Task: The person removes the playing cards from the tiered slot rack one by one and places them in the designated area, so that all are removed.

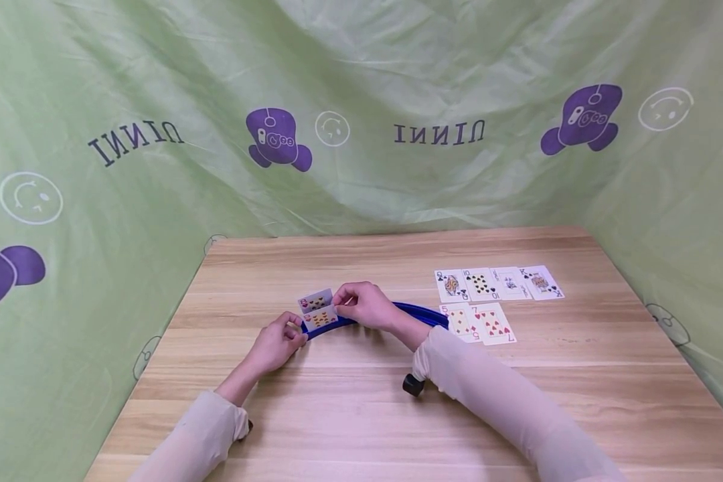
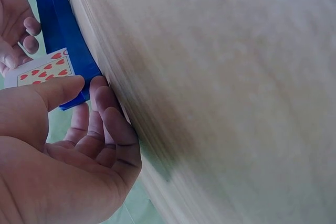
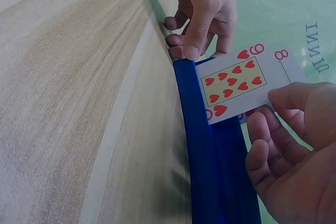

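A curved blue card holder (image 1: 422, 312) lies on the table, its right part passing behind my right forearm. My left hand (image 1: 277, 345) grips the holder's left end, thumb on top and fingers curled beneath in the left wrist view. At that end, a nine of hearts (image 3: 231, 85) stands in the front groove. My right hand (image 1: 366, 306) pinches this card's right edge between thumb and fingers. Behind it stands a second card (image 3: 287, 69) with a red 8 in its corner; most of its face is hidden in the right wrist view.
Right of the holder, face-up cards lie in two rows: a queen (image 1: 452, 286), a black ten (image 1: 480, 285), a joker (image 1: 509, 283) and a king (image 1: 541, 282) behind; a five of diamonds (image 1: 460, 323) and seven of hearts (image 1: 493, 324) in front. Green patterned cloth (image 1: 361, 194) surrounds the wooden table (image 1: 337, 428).
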`<action>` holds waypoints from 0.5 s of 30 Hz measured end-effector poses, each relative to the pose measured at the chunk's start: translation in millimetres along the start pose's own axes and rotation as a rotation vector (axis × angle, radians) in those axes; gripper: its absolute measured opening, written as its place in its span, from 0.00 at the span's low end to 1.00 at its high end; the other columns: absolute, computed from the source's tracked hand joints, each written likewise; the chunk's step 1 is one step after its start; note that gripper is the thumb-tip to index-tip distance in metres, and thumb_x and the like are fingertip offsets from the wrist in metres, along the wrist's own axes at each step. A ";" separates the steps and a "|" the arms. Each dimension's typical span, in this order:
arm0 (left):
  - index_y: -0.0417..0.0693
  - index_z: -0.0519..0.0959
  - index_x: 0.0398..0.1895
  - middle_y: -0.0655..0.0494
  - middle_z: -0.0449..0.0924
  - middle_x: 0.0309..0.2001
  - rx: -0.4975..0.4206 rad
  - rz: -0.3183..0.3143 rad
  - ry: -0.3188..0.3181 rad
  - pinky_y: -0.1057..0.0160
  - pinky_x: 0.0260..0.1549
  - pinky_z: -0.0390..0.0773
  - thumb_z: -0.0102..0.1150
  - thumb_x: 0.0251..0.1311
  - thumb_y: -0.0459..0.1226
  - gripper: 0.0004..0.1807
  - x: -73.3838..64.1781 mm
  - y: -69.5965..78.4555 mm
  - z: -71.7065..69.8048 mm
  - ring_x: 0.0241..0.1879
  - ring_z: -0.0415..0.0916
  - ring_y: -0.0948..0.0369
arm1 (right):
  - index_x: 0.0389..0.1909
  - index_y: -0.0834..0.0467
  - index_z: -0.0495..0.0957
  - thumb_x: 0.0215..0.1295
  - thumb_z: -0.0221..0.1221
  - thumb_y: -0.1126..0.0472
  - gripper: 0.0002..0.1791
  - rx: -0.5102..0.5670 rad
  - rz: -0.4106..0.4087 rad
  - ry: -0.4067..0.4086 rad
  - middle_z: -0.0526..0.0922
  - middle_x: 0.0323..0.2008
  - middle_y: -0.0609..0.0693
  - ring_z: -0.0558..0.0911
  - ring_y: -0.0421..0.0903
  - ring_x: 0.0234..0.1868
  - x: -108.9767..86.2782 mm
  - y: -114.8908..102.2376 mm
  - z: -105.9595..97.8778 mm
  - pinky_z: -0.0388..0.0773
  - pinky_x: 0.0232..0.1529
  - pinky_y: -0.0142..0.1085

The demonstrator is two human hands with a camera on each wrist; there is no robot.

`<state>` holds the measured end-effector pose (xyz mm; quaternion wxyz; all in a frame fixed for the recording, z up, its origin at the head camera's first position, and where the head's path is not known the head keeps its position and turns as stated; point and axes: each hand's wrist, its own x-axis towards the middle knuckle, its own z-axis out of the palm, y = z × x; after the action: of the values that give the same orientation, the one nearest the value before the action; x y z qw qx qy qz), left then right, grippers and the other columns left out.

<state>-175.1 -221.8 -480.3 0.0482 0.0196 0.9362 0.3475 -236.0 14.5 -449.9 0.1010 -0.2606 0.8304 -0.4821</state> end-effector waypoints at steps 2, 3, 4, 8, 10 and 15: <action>0.43 0.73 0.46 0.51 0.86 0.32 -0.001 0.004 -0.002 0.63 0.32 0.73 0.64 0.60 0.33 0.13 -0.3 0.4 0.1 0.29 0.77 0.62 | 0.37 0.55 0.83 0.64 0.64 0.62 0.03 0.001 0.004 -0.003 0.86 0.35 0.50 0.81 0.45 0.35 -0.4 0.1 -0.4 0.76 0.35 0.29; 0.43 0.73 0.46 0.51 0.86 0.32 -0.002 0.004 -0.002 0.63 0.32 0.73 0.64 0.60 0.33 0.13 -0.4 0.5 0.1 0.29 0.77 0.62 | 0.37 0.56 0.83 0.64 0.64 0.62 0.03 0.001 0.001 -0.004 0.86 0.35 0.50 0.82 0.46 0.35 -0.7 0.0 -1.0 0.76 0.35 0.29; 0.43 0.73 0.46 0.51 0.86 0.32 -0.002 0.004 -0.003 0.63 0.32 0.73 0.64 0.60 0.33 0.13 -0.3 0.5 0.2 0.29 0.77 0.62 | 0.37 0.56 0.83 0.64 0.64 0.62 0.03 0.000 0.000 -0.005 0.86 0.35 0.50 0.82 0.46 0.35 -1.1 -0.1 -1.6 0.76 0.35 0.29; 0.44 0.73 0.46 0.51 0.86 0.32 0.002 -0.006 -0.002 0.63 0.32 0.73 0.64 0.60 0.34 0.13 0.6 0.0 0.1 0.29 0.76 0.62 | 0.38 0.57 0.83 0.64 0.64 0.63 0.04 -0.015 -0.007 0.006 0.86 0.35 0.50 0.81 0.42 0.35 -2.1 -1.0 -5.4 0.76 0.37 0.30; 0.44 0.73 0.46 0.51 0.86 0.32 0.003 -0.006 -0.002 0.63 0.32 0.73 0.64 0.60 0.34 0.13 1.0 -0.1 0.0 0.29 0.76 0.62 | 0.38 0.56 0.84 0.64 0.64 0.63 0.04 -0.025 -0.009 0.016 0.86 0.35 0.49 0.80 0.40 0.34 -1.8 -0.8 -7.8 0.76 0.38 0.29; 0.44 0.74 0.45 0.51 0.87 0.32 -0.002 0.000 0.003 0.63 0.33 0.74 0.64 0.60 0.34 0.13 1.2 -1.4 0.5 0.29 0.77 0.62 | 0.37 0.55 0.83 0.64 0.63 0.62 0.03 -0.021 -0.025 0.037 0.85 0.34 0.48 0.79 0.38 0.35 -2.0 -0.4 -14.1 0.75 0.39 0.30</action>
<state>-176.2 -222.4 -481.8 0.0467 0.0188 0.9360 0.3484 -240.1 25.9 -442.4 0.0770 -0.2631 0.8337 -0.4794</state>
